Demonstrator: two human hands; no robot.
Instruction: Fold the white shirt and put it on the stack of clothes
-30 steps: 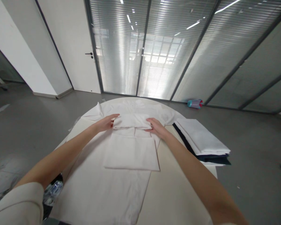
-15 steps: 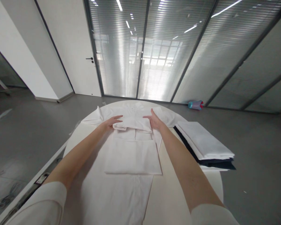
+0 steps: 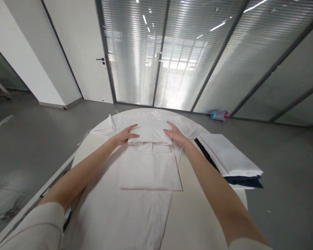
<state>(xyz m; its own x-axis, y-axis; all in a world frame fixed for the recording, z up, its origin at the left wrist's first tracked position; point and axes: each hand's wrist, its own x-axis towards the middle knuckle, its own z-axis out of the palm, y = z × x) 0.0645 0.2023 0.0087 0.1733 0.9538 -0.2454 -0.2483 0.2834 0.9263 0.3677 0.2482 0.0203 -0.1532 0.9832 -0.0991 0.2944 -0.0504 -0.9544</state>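
Observation:
A white garment (image 3: 150,166) lies spread over a round white table (image 3: 195,211), partly folded into a flat rectangle. At its far end sits a thicker folded band (image 3: 149,135). My left hand (image 3: 125,134) lies at the band's left end, fingers stretched and touching the cloth. My right hand (image 3: 175,134) rests on the band's right end, fingers flat on the fabric. Both forearms reach out over the garment from the near edge.
A stack of folded white and dark cloths (image 3: 228,159) sits at the table's right edge. A pink and teal bottle (image 3: 219,115) lies on the grey floor by the glass wall. A white door (image 3: 86,52) stands at back left.
Both hands shifted slightly on the folded band, from beside its ends to lying on them. The view moved a little; the garment stays in place.

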